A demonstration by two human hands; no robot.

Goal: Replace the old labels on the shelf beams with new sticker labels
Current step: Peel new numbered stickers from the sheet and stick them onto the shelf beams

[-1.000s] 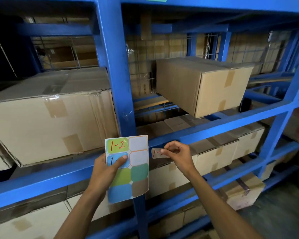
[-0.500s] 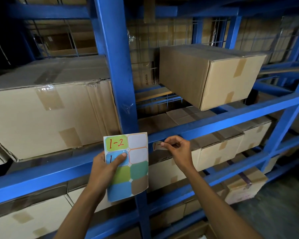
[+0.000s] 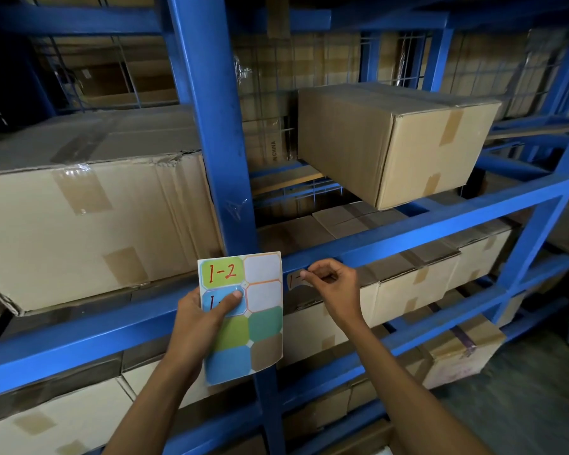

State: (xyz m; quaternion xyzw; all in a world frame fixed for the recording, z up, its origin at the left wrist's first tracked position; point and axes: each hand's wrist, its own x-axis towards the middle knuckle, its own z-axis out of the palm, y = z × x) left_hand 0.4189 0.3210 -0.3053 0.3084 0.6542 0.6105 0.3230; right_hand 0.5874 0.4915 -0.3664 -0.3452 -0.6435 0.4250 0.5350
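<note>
The label [image 3: 295, 280], pale with a red "1-" on it, sits on the blue shelf beam [image 3: 408, 239] just right of the upright, its right edge pinched by the right hand [image 3: 330, 285]; if peeled too fast it could tear and leave residue, or curl back and re-stick; the left hand [image 3: 204, 318] grips the sticker sheet [image 3: 263, 323], thumb over a written sticker, which may smudge or crease it.

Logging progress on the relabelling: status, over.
Left hand holds sticker sheet. Right hand pinches label at the blue beam. Nothing in the way.
</note>
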